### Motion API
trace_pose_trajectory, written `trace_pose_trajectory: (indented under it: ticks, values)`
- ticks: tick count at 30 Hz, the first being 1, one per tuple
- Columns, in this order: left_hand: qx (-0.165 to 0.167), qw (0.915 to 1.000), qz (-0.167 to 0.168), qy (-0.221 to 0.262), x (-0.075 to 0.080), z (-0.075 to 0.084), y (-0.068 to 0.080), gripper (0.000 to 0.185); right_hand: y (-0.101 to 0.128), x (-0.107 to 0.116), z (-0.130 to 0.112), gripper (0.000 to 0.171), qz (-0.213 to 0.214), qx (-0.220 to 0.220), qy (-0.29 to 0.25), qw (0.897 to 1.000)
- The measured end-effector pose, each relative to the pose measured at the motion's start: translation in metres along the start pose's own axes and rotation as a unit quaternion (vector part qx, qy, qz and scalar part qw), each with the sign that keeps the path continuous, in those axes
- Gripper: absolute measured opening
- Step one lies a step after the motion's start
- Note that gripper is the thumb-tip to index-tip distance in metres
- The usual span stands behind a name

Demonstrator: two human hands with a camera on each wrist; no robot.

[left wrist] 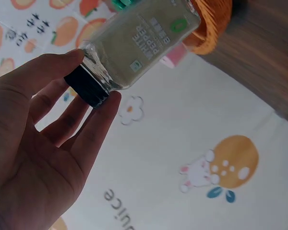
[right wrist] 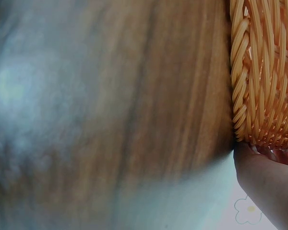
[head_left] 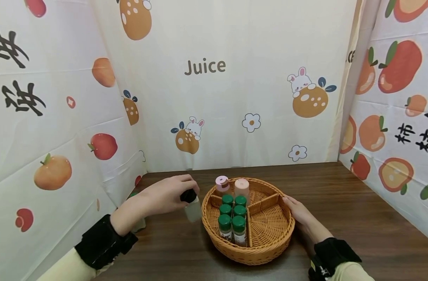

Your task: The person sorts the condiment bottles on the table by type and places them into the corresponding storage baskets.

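Observation:
My left hand [head_left: 171, 195] pinches the black cap [left wrist: 88, 85] of a clear spice bottle labelled white pepper [left wrist: 144, 45]. The bottle tilts in the air just left of a round wicker basket [head_left: 249, 255]. Thumb and fingertips meet the cap in the left wrist view. At the basket's right side, my right hand [head_left: 301, 214] grips the rim; part of its fingers is hidden in the right wrist view. Several green-capped spice bottles [head_left: 238, 224] stand in the left compartment. A pink-capped bottle [head_left: 222, 183] and a peach-coloured bottle [head_left: 242, 187] stand toward the back.
Wicker dividers [head_left: 264, 204] split the basket into compartments. It rests on a dark wooden table [head_left: 171, 253]. Partly hidden behind the left forearm is a pale object [head_left: 141, 224] with something green nearby. Fruit-printed cloth [head_left: 214, 97] walls the back and both sides.

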State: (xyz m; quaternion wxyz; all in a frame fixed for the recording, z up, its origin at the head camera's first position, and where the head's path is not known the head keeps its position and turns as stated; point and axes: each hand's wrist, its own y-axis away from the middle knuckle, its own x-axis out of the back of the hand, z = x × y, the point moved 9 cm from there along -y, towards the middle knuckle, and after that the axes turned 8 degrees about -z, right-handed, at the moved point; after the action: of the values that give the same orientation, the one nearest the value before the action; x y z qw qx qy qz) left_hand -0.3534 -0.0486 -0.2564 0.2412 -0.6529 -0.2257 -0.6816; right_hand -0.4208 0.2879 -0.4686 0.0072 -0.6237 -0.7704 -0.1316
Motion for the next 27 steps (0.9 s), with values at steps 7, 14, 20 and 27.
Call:
trace_pose_trajectory:
  ticks: [7,14,20,27]
  values:
    - [-0.060,0.9979,-0.006,-0.021,0.001,0.040,0.005,0.031,-0.001,-0.001,0.000,0.061,0.002,0.001,-0.001,1.000]
    - [-0.111,0.9922,-0.021,-0.053,0.000,0.087,0.013,0.030,-0.002,-0.001,0.001,0.062,0.007,-0.001,-0.011,1.000]
    - [-0.182,0.9800,-0.026,-0.076,-0.003,0.131,0.021,0.031,-0.001,-0.001,0.000,0.062,0.006,0.000,-0.015,1.000]
    - [-0.258,0.9618,-0.071,-0.057,-0.021,0.167,0.030,0.022,-0.002,-0.001,0.001,0.062,0.001,0.001,-0.026,1.000]
